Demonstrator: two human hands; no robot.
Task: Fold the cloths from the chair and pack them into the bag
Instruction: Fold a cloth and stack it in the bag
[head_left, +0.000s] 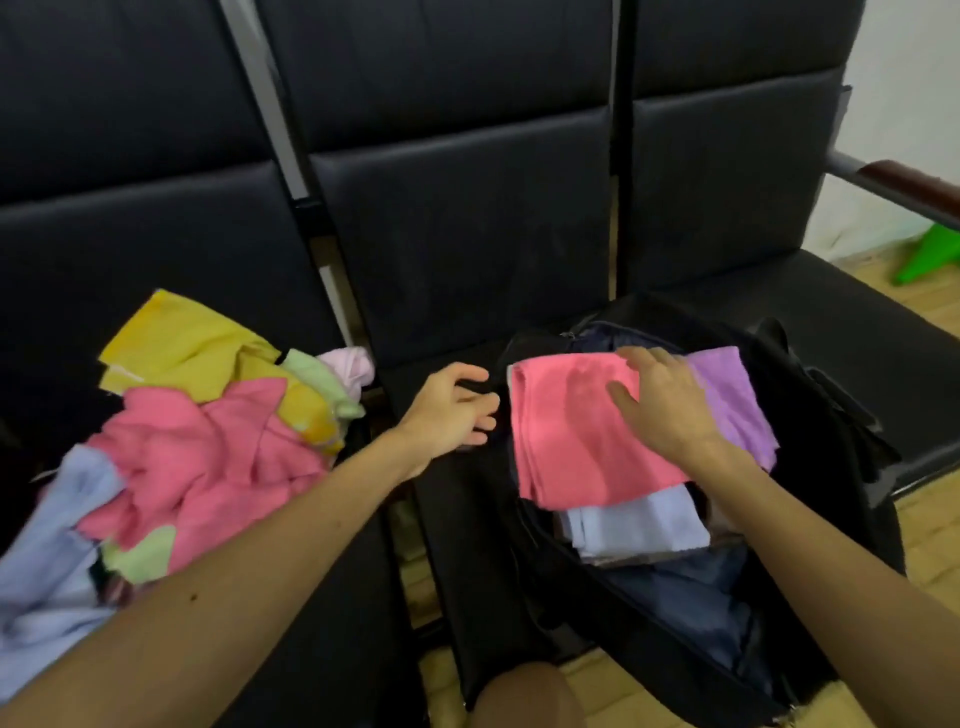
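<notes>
We have the right grip (660, 405) spread flat, pressing the folded pink cloth (571, 441) into the open bag (810, 415), long axis running away from us. The left grip (452, 410) sits curled at the bag's left rim; we cannot tell whether it pinches that rim. The unfolded pile (197, 441) lies left of it on the chair (353, 649), nearer that arm; the pile's lower edge is blurred and cut off.

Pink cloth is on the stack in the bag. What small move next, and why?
Probably press the pink cloth down with the right hand, smoothing it flat. It lies on top of the purple cloth and pale blue cloth in the bag, the fingers rest flat on it, and the left hand appears to hold the bag's rim.
</notes>
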